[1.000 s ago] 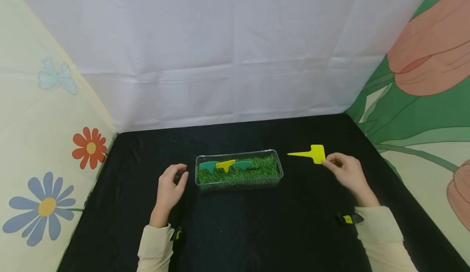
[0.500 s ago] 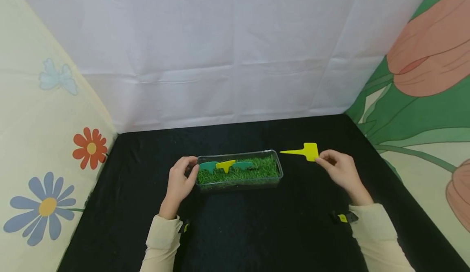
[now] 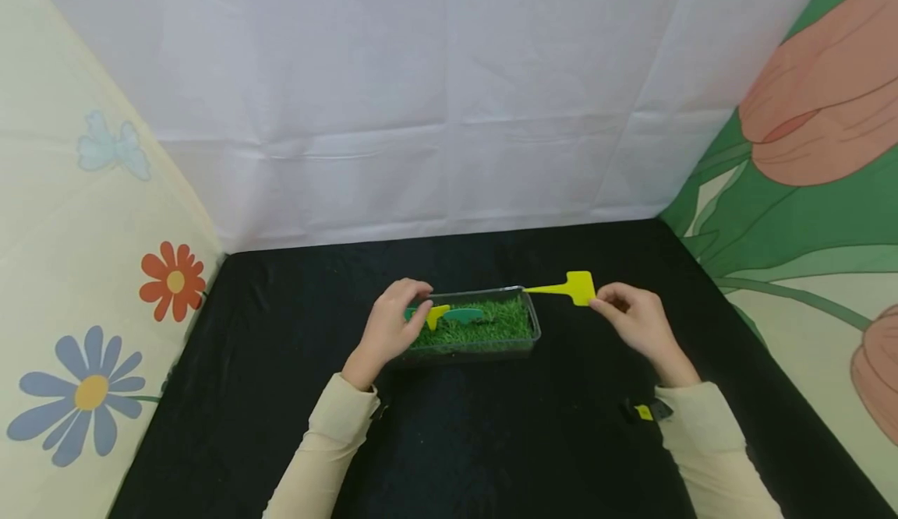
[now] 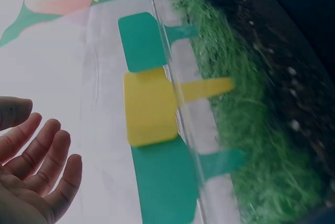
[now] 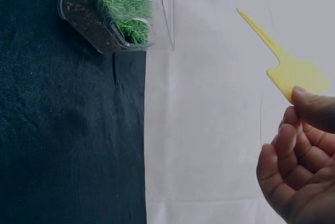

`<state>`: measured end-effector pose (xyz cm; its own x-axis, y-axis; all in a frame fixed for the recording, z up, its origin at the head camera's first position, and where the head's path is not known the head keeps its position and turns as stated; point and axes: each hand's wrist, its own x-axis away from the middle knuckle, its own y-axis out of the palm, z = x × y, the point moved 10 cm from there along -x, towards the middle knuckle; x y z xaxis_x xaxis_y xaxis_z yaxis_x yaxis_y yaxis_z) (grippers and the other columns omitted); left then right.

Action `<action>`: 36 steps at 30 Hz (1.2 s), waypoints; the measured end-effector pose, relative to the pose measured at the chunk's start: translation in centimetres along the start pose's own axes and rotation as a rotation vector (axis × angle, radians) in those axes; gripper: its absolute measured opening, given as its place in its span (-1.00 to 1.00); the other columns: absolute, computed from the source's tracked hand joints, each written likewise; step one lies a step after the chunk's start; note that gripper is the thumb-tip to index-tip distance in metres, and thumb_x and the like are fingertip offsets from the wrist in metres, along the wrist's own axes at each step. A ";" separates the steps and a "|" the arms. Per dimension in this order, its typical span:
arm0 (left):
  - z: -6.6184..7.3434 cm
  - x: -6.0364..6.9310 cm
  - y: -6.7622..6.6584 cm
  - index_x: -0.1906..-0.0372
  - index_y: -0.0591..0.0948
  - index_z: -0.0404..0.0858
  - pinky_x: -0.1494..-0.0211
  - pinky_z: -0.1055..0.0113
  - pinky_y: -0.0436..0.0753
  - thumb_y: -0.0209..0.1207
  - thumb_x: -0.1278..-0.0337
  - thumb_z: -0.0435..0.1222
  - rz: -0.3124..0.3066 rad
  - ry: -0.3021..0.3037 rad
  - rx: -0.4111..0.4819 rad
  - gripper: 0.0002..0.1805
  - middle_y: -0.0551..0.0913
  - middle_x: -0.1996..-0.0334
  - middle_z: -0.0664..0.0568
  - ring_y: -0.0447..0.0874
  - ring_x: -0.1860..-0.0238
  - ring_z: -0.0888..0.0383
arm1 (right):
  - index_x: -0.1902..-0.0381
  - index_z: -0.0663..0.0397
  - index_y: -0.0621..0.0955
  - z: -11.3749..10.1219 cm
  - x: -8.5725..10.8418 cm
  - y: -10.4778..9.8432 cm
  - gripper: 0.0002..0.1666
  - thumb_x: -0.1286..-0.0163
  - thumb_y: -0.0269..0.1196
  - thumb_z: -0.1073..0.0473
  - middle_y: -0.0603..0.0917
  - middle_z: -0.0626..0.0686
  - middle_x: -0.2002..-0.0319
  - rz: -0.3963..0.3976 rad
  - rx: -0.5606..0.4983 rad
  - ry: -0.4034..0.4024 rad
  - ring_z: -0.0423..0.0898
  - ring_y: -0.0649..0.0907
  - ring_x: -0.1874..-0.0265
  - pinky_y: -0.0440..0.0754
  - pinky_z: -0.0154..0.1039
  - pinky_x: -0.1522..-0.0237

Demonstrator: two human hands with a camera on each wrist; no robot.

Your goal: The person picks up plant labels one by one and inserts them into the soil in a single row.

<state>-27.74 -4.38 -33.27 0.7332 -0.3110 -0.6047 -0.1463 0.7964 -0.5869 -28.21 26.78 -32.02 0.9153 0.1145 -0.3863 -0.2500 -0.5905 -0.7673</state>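
Note:
A clear plastic box [image 3: 484,352] holds dark soil [image 5: 84,12] topped with green grass [image 3: 507,318]. Two green plant labels [image 4: 142,42] stand in it with a yellow plant label [image 4: 151,108] between them. My left hand [image 3: 391,323] is over the box's left end, hiding part of the labels in the head view; its fingers are relaxed and hold nothing. To the right of the box, my right hand [image 3: 640,323] pinches a second yellow plant label [image 3: 580,288] by a corner of its head. That label's pointed stem extends left towards the box's back right corner.
Black cloth [image 3: 463,441] covers the table. Behind it hangs a white sheet [image 3: 449,114]. Flower-printed cloths stand at the left [image 3: 84,270] and right [image 3: 828,215] sides.
My left hand has moved right, from beside the box to over its left end. My right hand has carried the yellow plant label left, closer to the box.

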 end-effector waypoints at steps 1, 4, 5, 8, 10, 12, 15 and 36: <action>0.1 -0.2 0.2 0.20 0.57 -0.31 0.25 0.25 0.54 0.19 -0.06 -0.46 -0.006 0.005 0.009 -0.83 0.58 0.31 -0.06 0.54 0.29 0.04 | 0.49 0.23 0.59 0.0 0.0 0.1 -0.94 -0.13 0.29 0.37 0.62 0.08 0.52 -0.003 0.004 0.000 -0.24 0.44 0.63 0.41 -0.37 0.57; 0.4 -0.7 0.8 0.20 0.58 -0.32 0.24 0.25 0.54 0.17 -0.08 -0.45 -0.031 0.010 0.036 -0.85 0.58 0.31 -0.08 0.54 0.28 0.03 | 0.49 0.22 0.59 0.0 0.0 0.2 -0.94 -0.13 0.29 0.37 0.62 0.08 0.53 -0.007 0.006 -0.001 -0.23 0.44 0.63 0.41 -0.36 0.57; 0.5 -0.9 1.0 0.20 0.58 -0.32 0.24 0.25 0.53 0.17 -0.08 -0.44 -0.039 0.013 0.043 -0.85 0.58 0.31 -0.08 0.54 0.28 0.02 | 0.49 0.22 0.59 0.0 -0.1 0.2 -0.94 -0.13 0.29 0.37 0.62 0.07 0.53 -0.008 0.006 -0.001 -0.23 0.44 0.63 0.42 -0.36 0.57; 0.9 -1.4 1.7 0.20 0.58 -0.32 0.24 0.27 0.53 0.15 -0.10 -0.44 -0.060 0.031 0.054 -0.86 0.58 0.32 -0.06 0.54 0.28 0.04 | 0.49 0.21 0.59 -0.1 -0.1 0.2 -0.94 -0.13 0.29 0.37 0.62 0.07 0.53 -0.009 0.005 -0.004 -0.24 0.44 0.63 0.42 -0.36 0.57; 1.3 -1.8 2.1 0.20 0.59 -0.32 0.24 0.30 0.53 0.15 -0.11 -0.44 -0.071 0.044 0.055 -0.86 0.58 0.32 -0.04 0.54 0.28 0.07 | 0.49 0.21 0.59 -0.1 -0.1 0.2 -0.94 -0.13 0.29 0.36 0.62 0.07 0.52 -0.013 0.004 -0.004 -0.24 0.44 0.63 0.42 -0.36 0.57; 1.7 -2.3 2.7 0.20 0.59 -0.32 0.23 0.31 0.54 0.14 -0.11 -0.43 -0.088 0.052 0.059 -0.86 0.58 0.31 -0.04 0.54 0.26 0.10 | 0.49 0.21 0.59 0.0 0.0 0.3 -0.94 -0.13 0.29 0.36 0.62 0.07 0.52 -0.018 0.005 0.003 -0.24 0.44 0.63 0.42 -0.36 0.56; 2.2 -3.1 3.7 0.19 0.60 -0.31 0.20 0.34 0.53 0.13 -0.13 -0.42 -0.124 0.058 0.057 -0.85 0.59 0.29 -0.04 0.55 0.24 0.11 | 0.49 0.22 0.59 -0.1 0.0 0.4 -0.94 -0.13 0.29 0.36 0.62 0.07 0.52 -0.024 0.005 0.008 -0.22 0.44 0.62 0.42 -0.36 0.56; 4.4 -6.6 11.3 0.10 0.61 -0.27 0.15 0.45 0.50 0.06 -0.23 -0.32 -0.349 0.015 0.028 -0.79 0.59 0.21 -0.01 0.55 0.19 0.14 | 0.50 0.19 0.58 -0.9 -0.1 0.2 -0.92 -0.12 0.29 0.37 0.59 0.03 0.56 -0.035 -0.016 -0.024 -0.17 0.42 0.66 0.39 -0.36 0.60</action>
<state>-31.26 8.94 -33.51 0.7263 -0.5742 -0.3779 0.1298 0.6545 -0.7449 -28.05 25.88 -31.68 0.9155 0.1539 -0.3716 -0.2127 -0.5987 -0.7722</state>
